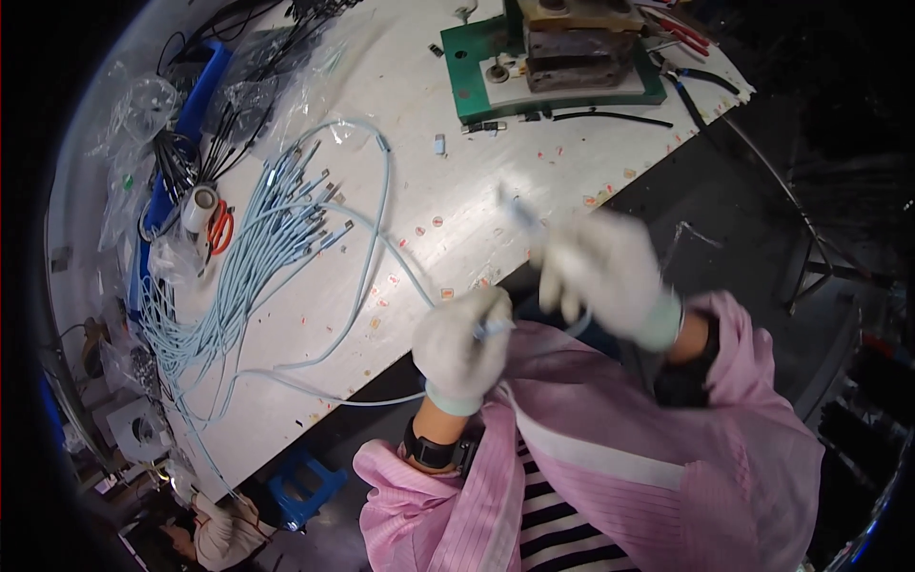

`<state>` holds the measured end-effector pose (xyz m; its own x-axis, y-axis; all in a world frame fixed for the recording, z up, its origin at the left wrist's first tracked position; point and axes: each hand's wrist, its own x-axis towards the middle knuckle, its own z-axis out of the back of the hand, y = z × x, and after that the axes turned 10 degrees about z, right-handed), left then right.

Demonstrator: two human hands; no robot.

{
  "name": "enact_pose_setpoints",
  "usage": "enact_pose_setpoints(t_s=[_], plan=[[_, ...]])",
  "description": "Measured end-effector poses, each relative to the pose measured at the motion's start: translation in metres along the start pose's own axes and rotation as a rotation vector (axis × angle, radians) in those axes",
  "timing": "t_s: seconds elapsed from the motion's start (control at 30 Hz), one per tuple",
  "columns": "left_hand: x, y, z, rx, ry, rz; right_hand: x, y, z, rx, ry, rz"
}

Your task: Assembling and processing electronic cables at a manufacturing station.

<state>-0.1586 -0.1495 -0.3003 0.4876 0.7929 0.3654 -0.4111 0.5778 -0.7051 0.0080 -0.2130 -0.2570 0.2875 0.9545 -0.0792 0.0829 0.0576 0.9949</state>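
My left hand (459,345), in a white knit glove, is closed round a light-blue cable near the table's front edge. A light-blue cable end (492,329) pokes out between its fingers, and the cable runs back to the left. Higher and to the right, my right hand (605,272), gloved too, is smeared by motion. Its fingers are closed on another light-blue cable end (519,212), whose connector points up and away. On the table's left lies a large bundle of light-blue cables (224,296) with many connectors fanned out at the far end.
A green-based press (462,81) stands at the back, with pliers (701,74) to its right. A loose blue connector (439,144) lies on the white table (400,200). Orange-handled scissors (220,227), a white roll (199,209) and plastic bags are at left. A blue stool (303,488) stands below.
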Motion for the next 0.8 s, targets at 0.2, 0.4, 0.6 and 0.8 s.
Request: enact_pose_setpoints(t_s=[0.2, 0.4, 0.6, 0.8], plan=[[-0.040, 0.006, -0.005, 0.105, 0.142, -0.067, -0.047, -0.058, -0.021, 0.014, 0.135, -0.130], [-0.046, 0.023, -0.010, 0.132, 0.022, -0.125, -0.041, -0.073, -0.034, 0.062, 0.165, -0.010], [-0.044, 0.027, -0.010, 0.130, 0.004, -0.169, -0.029, -0.078, -0.037, 0.043, 0.145, -0.003], [-0.041, 0.028, -0.011, 0.157, -0.010, -0.145, -0.022, -0.077, -0.043, 0.127, 0.115, -0.117]])
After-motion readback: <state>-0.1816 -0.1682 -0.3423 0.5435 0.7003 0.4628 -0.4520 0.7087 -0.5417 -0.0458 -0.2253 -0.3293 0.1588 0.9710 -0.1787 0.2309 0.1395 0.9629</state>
